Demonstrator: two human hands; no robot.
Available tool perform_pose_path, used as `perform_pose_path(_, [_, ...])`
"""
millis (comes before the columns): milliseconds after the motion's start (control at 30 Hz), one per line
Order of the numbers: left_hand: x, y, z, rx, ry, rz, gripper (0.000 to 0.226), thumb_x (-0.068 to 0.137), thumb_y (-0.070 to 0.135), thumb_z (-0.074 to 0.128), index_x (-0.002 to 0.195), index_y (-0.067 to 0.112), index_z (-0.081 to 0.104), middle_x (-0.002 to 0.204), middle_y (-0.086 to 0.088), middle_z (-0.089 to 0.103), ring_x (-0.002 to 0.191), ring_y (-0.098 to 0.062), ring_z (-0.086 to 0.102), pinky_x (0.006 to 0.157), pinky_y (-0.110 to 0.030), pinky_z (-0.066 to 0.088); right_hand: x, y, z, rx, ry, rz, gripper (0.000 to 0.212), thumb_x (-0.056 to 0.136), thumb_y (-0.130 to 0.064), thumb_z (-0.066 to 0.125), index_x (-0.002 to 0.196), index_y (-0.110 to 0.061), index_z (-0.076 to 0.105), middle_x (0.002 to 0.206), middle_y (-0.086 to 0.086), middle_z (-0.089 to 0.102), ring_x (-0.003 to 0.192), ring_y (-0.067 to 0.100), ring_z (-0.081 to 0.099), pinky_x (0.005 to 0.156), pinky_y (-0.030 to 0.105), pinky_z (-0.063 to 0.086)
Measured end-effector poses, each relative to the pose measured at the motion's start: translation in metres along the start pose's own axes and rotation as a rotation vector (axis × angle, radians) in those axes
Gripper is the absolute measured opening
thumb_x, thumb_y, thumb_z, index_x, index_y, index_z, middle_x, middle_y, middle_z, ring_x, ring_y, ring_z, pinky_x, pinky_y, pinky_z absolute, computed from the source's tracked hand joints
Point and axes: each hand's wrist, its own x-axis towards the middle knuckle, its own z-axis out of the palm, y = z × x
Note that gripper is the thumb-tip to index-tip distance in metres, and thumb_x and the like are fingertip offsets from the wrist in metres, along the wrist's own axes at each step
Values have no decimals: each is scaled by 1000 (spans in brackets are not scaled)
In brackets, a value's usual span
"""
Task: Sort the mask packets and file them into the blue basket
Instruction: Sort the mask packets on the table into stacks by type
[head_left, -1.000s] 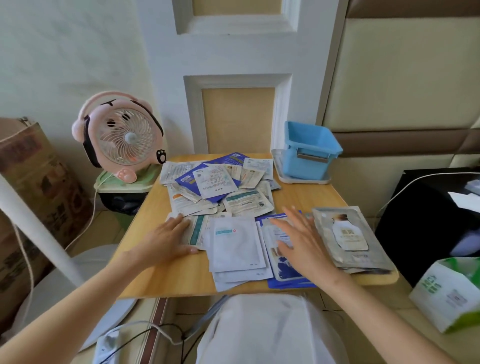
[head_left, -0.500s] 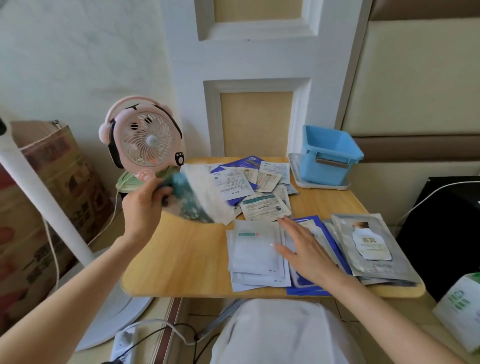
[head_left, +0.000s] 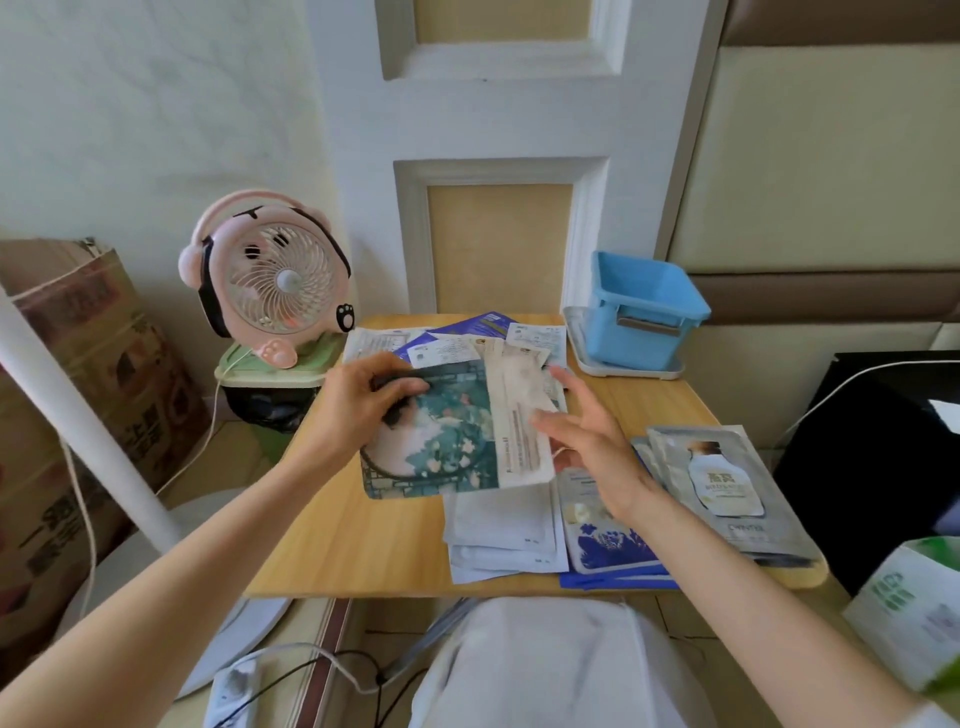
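Sorting step, basket not started. Left hand (head_left: 366, 402) pinches a small fan of packets above the table (head_left: 363, 545): teal floral packet (head_left: 441, 447) in front, beige packet (head_left: 522, 415) overlapping its right side. Right hand (head_left: 589, 441) hovers at the beige one's right edge, fingers spread wide, gripping nothing. Sorted stacks lie near: white stack (head_left: 504, 530), blue-patterned stack (head_left: 613, 545), grey stack (head_left: 727, 483). Blue basket (head_left: 644, 312) sits at the far right corner, looks empty. Next, probably: right hand peels off one packet and drops it on a matching stack.

A wooden table (head_left: 363, 540) carries scattered mask packets (head_left: 506, 525) and a blue basket (head_left: 644, 312) on a grey tray (head_left: 582, 348).
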Motion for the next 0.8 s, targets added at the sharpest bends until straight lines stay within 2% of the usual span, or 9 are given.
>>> perform_pose_path(67, [-4,14,2,-445,-20,-192,9,81,33,66,82,25,65,70,6,72,65,-15,67,58,-24,54,-1,-5,3,-82,-28,-14,35,84,-15,65,118,-20,57,83,4,75,71,16,70,44,20,47])
perform_pose_path(167, [-9,11,1,-1215,-236,-445,78,68,76,38,114,18,65,118,-8,67,110,-28,63,91,-48,51,-2,-4,20,56,149,-30,16,88,-3,60,101,-11,63,77,2,72,63,13,67,37,18,42])
perform_pose_path(233, [-19,1,11,-1337,-280,-487,87,71,76,35,129,14,54,132,-9,57,123,-29,52,102,-50,42,-2,1,34,199,209,-1,20,88,0,57,104,-10,60,91,11,70,69,17,70,43,23,51])
perform_pose_path(333, [-30,-13,34,-860,-158,-526,38,89,25,56,123,8,53,110,-8,67,98,-25,63,76,-32,56,1,11,49,160,1,114,24,88,-1,59,111,-2,59,96,15,71,74,27,71,52,31,58])
perform_pose_path(400, [-31,-24,33,-638,-41,-613,36,79,0,63,114,0,55,99,-11,66,76,-18,66,60,-26,55,4,16,48,-22,-179,184,18,88,-16,63,104,-8,64,87,7,73,72,24,71,56,29,58])
perform_pose_path(467, [-34,-36,18,-451,-38,-693,46,71,-3,70,114,-3,53,97,-14,65,69,-18,64,60,-27,53,20,22,37,-146,-83,186,22,87,-32,62,96,-13,67,82,1,72,70,17,67,59,25,54])
perform_pose_path(567, [-48,-49,-1,-184,-108,-809,51,78,-2,69,122,2,43,95,-13,64,72,-23,63,58,-31,53,63,36,7,-484,278,89,17,87,-24,63,99,-11,65,95,1,68,85,16,62,68,24,50])
perform_pose_path(700, [-62,-65,-6,99,-100,-791,74,76,13,75,136,10,30,112,-14,61,86,-27,65,71,-39,55,116,53,-20,-879,346,238,31,82,-19,66,111,-9,59,116,11,62,109,31,56,84,33,46])
perform_pose_path(800, [-66,-75,-3,435,-99,-582,100,70,29,79,146,13,16,144,-16,32,127,-30,40,107,-44,36,136,55,-24,-962,354,399,33,76,-25,70,103,-12,57,114,11,62,105,32,58,82,33,49])
